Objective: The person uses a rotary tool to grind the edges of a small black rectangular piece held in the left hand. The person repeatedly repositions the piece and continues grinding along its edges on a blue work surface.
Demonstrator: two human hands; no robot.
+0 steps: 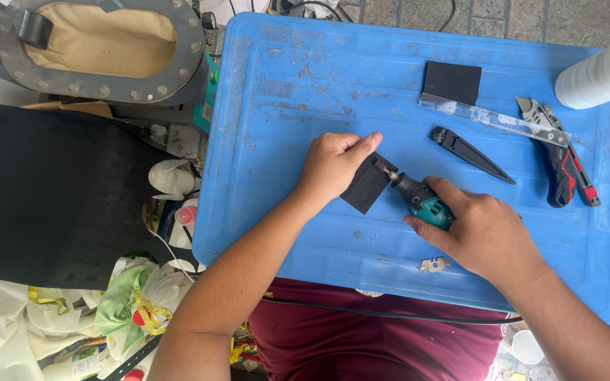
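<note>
My left hand (333,166) pinches a small black rectangular piece (367,185) and holds it down on the blue plastic board (284,106). A green and black rotary tool (421,201) is gripped in my right hand (485,233), and its small tip touches the right edge of the black piece. A black cable runs below the board across my dark red shirt.
On the board's far right lie a second black square (452,81), a clear ruler (492,118), a black pointed blade cover (469,154) and a red and black utility knife (563,159). A white roll (601,70) stands at the corner. A small metal blade (434,265) lies near the front edge. Bags and a black sheet (44,190) lie left.
</note>
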